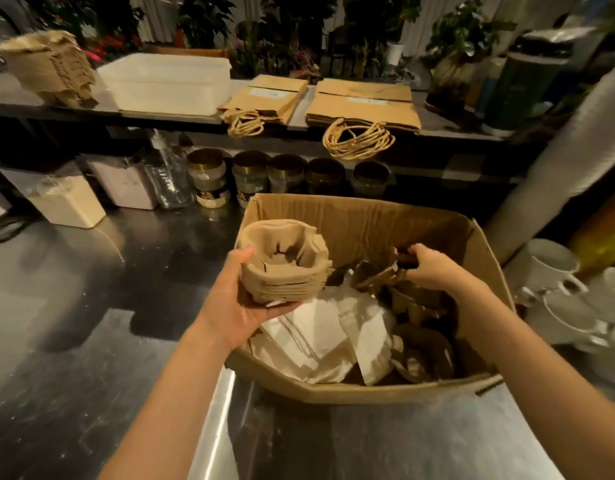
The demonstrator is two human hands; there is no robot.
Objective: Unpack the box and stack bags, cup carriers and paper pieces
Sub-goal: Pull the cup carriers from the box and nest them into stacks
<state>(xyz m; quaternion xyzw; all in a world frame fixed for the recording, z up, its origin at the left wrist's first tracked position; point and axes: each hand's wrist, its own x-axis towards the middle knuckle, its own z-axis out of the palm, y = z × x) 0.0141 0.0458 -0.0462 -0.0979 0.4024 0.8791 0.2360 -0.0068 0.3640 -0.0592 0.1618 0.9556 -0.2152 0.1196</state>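
An open cardboard box (361, 220) stands on the steel counter. My left hand (238, 299) holds a small nested stack of pulp cup carriers (285, 261) above the box's left rim. My right hand (434, 268) reaches inside the box and grips another brown cup carrier (379, 277). White paper pieces (320, 337) and more brown carriers (424, 344) lie in the box. On the raised shelf behind sit a cup carrier stack (53, 67) at far left and two piles of brown paper bags (268, 98) (365, 103).
A white plastic tub (167, 83) sits on the shelf beside the carrier stack. Jars (250, 178), a clear bottle and tubs line the counter's back. White cups (555, 271) crowd the right. A tall sleeve of cups (555, 140) leans at right.
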